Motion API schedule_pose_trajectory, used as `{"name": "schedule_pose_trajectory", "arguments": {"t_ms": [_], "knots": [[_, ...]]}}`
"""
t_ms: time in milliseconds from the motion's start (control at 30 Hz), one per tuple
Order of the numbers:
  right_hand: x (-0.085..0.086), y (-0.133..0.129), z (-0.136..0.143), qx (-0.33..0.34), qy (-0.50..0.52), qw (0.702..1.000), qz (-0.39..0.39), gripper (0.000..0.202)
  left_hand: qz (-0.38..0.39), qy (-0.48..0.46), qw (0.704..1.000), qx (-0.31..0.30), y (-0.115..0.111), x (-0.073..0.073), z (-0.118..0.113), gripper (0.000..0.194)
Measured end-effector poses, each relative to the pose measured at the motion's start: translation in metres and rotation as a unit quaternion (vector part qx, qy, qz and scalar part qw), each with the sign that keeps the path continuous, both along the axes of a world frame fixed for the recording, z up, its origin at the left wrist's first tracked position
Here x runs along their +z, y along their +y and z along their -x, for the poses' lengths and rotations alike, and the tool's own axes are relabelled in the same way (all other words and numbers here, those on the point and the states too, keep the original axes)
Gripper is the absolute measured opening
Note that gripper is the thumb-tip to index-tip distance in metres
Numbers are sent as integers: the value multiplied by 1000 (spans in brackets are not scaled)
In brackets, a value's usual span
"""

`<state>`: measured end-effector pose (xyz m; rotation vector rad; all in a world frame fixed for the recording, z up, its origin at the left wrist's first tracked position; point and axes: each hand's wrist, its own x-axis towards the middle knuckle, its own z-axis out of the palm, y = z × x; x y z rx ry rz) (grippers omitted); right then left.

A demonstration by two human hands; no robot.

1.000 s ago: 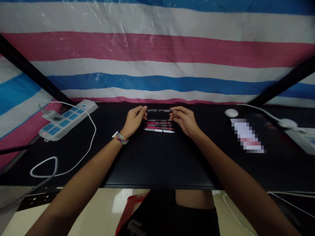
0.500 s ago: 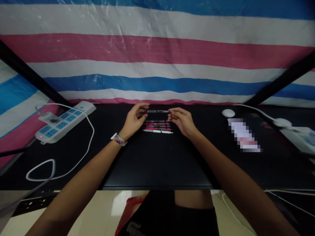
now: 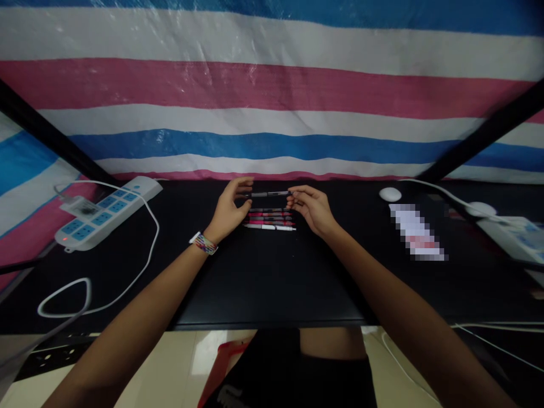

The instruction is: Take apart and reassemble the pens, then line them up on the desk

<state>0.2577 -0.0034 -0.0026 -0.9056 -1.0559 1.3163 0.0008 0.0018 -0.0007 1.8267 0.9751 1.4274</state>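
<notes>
The fingers of the right hand [image 3: 313,211] hide one end of the upper pen [image 3: 270,194]; whether its other end touches the fingers of the left hand [image 3: 229,211] cannot be told. Nearer the body than the fingers, the row of pens [image 3: 270,219] packs too tightly to count surely, and a speck [image 3: 293,256] beyond the row is too small to name. Right of the right fingers, the paper [image 3: 415,231] is pixelated; farther right, a strip [image 3: 512,232] runs off the edge. Left of the left fingers, print on the plug [image 3: 86,209] is unreadable.
</notes>
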Motion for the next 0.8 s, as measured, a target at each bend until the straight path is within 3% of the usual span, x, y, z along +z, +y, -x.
{"name": "schedule_pose_trajectory", "arguments": {"t_ms": [133,300,533,800], "knots": [[0,-1,1,4,-3,1000,-6,20,26,16,999,18,-1,3,1,18],[0,-3,2,3,-8,1000,-12,20,48,55,996,44,-2,6,1,47],[1,-1,1,-5,4,1000,-16,22,71,-24,997,-4,3,-1,-1,15],[2,-1,1,5,19,1000,-6,15,54,-41,998,0,-1,4,-2,17]]}}
